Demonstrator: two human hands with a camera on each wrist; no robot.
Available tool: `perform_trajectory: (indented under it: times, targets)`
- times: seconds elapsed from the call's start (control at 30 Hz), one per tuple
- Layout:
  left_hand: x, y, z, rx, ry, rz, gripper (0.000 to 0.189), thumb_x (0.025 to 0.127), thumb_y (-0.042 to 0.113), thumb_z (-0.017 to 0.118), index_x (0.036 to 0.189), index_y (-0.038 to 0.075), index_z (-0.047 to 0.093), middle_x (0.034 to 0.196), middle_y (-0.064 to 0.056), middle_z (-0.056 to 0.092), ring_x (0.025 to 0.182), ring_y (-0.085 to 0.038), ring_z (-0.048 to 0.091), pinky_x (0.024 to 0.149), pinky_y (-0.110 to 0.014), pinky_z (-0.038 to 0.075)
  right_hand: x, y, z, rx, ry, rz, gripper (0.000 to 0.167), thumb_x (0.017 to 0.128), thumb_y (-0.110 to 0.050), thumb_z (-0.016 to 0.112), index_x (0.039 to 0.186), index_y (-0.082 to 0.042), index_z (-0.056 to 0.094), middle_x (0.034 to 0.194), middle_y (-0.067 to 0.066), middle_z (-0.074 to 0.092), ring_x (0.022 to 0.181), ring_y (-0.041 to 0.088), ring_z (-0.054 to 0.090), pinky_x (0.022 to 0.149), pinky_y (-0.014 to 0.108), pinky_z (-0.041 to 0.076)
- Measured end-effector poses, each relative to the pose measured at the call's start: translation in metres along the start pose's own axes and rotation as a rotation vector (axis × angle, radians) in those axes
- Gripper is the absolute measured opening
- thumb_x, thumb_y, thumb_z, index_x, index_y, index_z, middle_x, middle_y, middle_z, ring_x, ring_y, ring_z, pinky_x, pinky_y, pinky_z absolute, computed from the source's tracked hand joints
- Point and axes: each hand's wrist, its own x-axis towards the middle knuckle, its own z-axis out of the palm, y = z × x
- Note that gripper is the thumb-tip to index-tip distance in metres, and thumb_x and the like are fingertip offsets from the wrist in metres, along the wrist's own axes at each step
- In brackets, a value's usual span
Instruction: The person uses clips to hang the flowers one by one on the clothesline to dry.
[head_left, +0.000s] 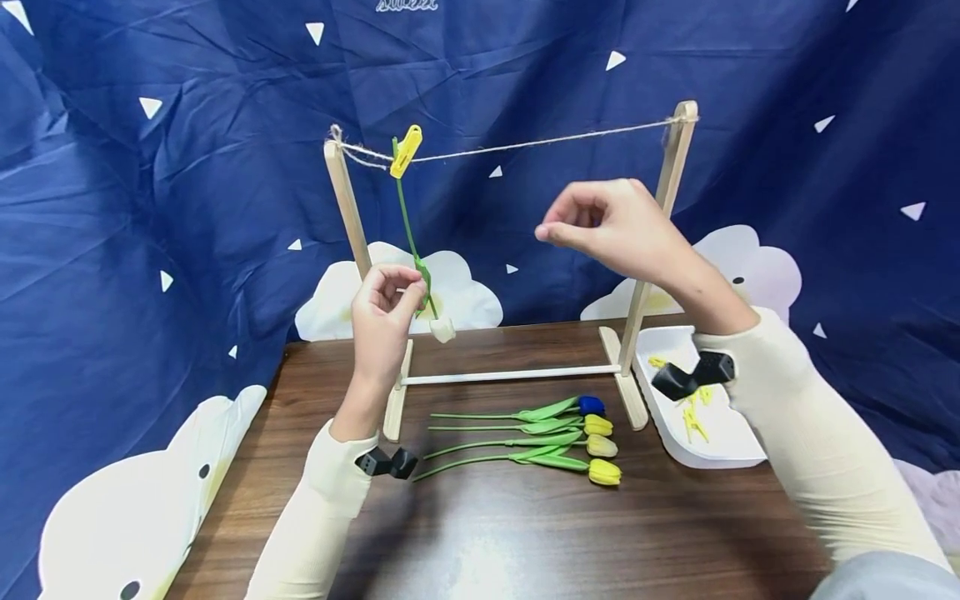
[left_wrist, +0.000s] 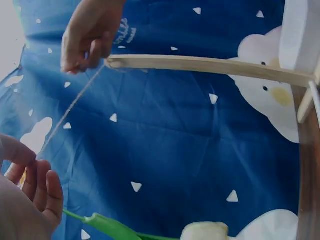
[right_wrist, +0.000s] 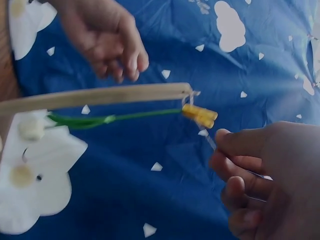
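A white artificial tulip [head_left: 443,329] hangs bloom down from the twine [head_left: 540,143], its stem clipped there by a yellow clothespin [head_left: 406,152]. My left hand [head_left: 380,315] is raised beside the lower stem and leaves, fingers loosely bent with nothing between them; the right wrist view shows this hand [right_wrist: 112,40] apart from the flower. To the right, my right hand [head_left: 618,227] hovers in front of the wooden frame's right post [head_left: 678,158], below the twine. Its fingers curve loosely toward the thumb and hold nothing.
Several tulips, blue, yellow and whitish, lie in a row [head_left: 555,454] on the brown table [head_left: 480,542]. A white tray [head_left: 671,446] at the right contains yellow clothespins [head_left: 693,421]. The frame's white crossbar [head_left: 510,376] runs low between its feet. Behind hangs a blue curtain [head_left: 480,75].
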Motion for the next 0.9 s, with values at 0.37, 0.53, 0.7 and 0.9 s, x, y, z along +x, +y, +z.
perform_trajectory:
  times: [0.37, 0.53, 0.7, 0.9]
  targets:
    - [-0.028, -0.032, -0.029, 0.306, -0.174, 0.018, 0.008, 0.096, -0.001, 0.067, 0.103, -0.005, 0.068, 0.098, -0.010, 0.068, 0.085, -0.009, 0.063, 0.073, -0.018, 0.051, -0.060, 0.062, -0.008, -0.088, -0.085, 0.137, 0.010, 0.096, -0.024, 0.081, 0.088, -0.019, 0.079, 0.073, -0.002, 0.066, 0.064, 0.012, 0.051, 0.057, 0.025, 0.039]
    - [-0.042, -0.059, -0.046, 0.449, -0.259, 0.057, 0.006, 0.096, -0.004, 0.068, 0.101, -0.001, 0.070, 0.098, -0.011, 0.068, 0.088, -0.011, 0.063, 0.078, -0.024, 0.052, -0.086, 0.099, -0.007, -0.110, -0.109, 0.185, 0.008, 0.098, -0.020, 0.079, 0.091, -0.016, 0.080, 0.076, -0.001, 0.069, 0.066, 0.008, 0.051, 0.057, 0.023, 0.039]
    - [-0.053, -0.088, -0.061, 0.556, -0.331, 0.001, 0.010, 0.095, -0.005, 0.068, 0.099, 0.004, 0.071, 0.092, -0.008, 0.067, 0.081, -0.014, 0.060, 0.071, -0.029, 0.052, -0.110, 0.143, -0.002, -0.130, -0.120, 0.211, 0.008, 0.097, -0.015, 0.079, 0.090, -0.012, 0.079, 0.077, -0.001, 0.070, 0.065, 0.002, 0.051, 0.057, 0.021, 0.041]
    - [-0.063, -0.119, -0.075, 0.681, -0.438, -0.072, 0.009, 0.095, -0.003, 0.069, 0.101, 0.004, 0.071, 0.091, -0.006, 0.068, 0.082, -0.014, 0.061, 0.072, -0.026, 0.053, -0.130, 0.194, 0.006, -0.228, -0.175, 0.231, 0.006, 0.096, -0.013, 0.077, 0.091, -0.010, 0.078, 0.082, 0.001, 0.076, 0.070, 0.003, 0.058, 0.063, 0.023, 0.047]
